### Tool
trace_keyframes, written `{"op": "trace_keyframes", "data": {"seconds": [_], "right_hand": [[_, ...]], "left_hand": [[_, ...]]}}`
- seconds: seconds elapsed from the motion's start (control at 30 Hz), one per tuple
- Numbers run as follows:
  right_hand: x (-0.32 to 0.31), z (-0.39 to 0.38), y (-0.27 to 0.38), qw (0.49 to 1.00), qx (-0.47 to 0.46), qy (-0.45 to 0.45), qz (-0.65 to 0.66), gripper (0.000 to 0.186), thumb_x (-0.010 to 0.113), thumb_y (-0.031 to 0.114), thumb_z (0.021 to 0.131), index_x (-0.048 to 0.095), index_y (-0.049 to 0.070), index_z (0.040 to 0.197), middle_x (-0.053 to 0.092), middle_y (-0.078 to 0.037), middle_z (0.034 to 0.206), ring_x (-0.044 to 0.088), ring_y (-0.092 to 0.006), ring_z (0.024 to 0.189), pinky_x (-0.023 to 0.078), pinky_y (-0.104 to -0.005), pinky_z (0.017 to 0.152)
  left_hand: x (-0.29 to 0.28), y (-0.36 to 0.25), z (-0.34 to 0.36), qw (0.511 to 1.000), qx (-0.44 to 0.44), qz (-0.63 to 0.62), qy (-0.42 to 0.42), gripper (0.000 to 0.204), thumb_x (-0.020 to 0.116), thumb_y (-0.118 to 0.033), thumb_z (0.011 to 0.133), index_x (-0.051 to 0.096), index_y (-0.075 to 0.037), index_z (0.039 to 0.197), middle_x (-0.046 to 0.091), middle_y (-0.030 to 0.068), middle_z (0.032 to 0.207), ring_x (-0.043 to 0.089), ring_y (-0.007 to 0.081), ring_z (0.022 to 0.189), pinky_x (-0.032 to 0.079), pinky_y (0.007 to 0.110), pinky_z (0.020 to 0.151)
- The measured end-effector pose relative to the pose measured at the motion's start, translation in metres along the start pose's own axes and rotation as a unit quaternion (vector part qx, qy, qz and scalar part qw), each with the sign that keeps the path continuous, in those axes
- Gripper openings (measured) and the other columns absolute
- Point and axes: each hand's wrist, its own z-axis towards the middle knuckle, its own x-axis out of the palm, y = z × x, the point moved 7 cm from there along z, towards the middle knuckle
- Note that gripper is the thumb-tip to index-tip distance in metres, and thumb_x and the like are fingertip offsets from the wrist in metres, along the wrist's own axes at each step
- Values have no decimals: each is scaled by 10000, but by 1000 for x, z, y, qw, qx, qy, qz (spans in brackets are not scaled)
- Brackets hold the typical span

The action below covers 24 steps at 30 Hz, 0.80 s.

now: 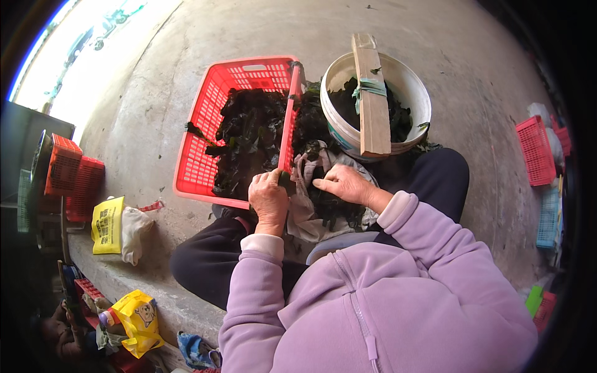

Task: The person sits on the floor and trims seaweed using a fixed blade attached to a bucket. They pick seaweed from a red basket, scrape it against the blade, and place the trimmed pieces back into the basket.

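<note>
Dark, wet leaves that look like seaweed (pixel 252 133) fill much of a red plastic basket (pixel 200 118). At the basket's near right corner, my left hand (pixel 268 200) is closed, with a dark piece of seaweed at its fingertips. My right hand (pixel 349 185) is also closed, its thumb pointing left, over more dark seaweed (pixel 331 208) in my lap. What lies inside its curled fingers is partly hidden. A pale cloth (pixel 301 214) is spread beneath the leaves between my knees.
A white bucket (pixel 415 93) of dark leaves stands at the far right, a wooden board (pixel 374 118) across its top with green strips tied round it. Red crates (pixel 84 186) and a yellow bag (pixel 108 225) are at left. Another red basket (pixel 535 151) stands far right.
</note>
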Motion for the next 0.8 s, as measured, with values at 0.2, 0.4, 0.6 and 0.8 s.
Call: {"op": "trace_keyframes", "data": {"seconds": [0.2, 0.4, 0.6, 0.8], "right_hand": [[65, -11, 44, 649, 88, 233, 719, 517, 484, 552, 883, 614, 74, 1028, 669, -119, 892, 647, -221, 755, 507, -305, 635], [9, 6, 16, 748, 85, -98, 651, 211, 606, 272, 895, 558, 67, 872, 629, -66, 778, 620, -161, 680, 487, -293, 595], [-95, -6, 121, 812, -144, -196, 530, 232, 604, 220, 877, 652, 7, 957, 680, -79, 831, 655, -152, 649, 540, -264, 611], [-237, -77, 246, 786, -415, -234, 394, 262, 508, 212, 938, 591, -23, 1018, 661, -142, 903, 650, -236, 793, 534, -349, 749]], "left_hand": [[-38, -39, 12, 998, 26, -41, -41, 175, 599, -48, 632, 619, -77, 804, 611, 66, 761, 560, 285, 769, 463, 385, 687], [-31, -33, 8, 1000, -3, -13, 16, 149, 618, -53, 661, 618, -58, 810, 617, 75, 798, 564, 286, 794, 470, 376, 703], [10, 33, -7, 983, -179, -52, 8, 111, 582, -168, 810, 640, -74, 818, 628, 132, 779, 582, 330, 792, 467, 445, 682], [21, 86, -11, 938, -325, -107, 51, 277, 573, -213, 854, 592, -75, 1094, 616, 190, 987, 558, 375, 955, 453, 440, 808]]}}
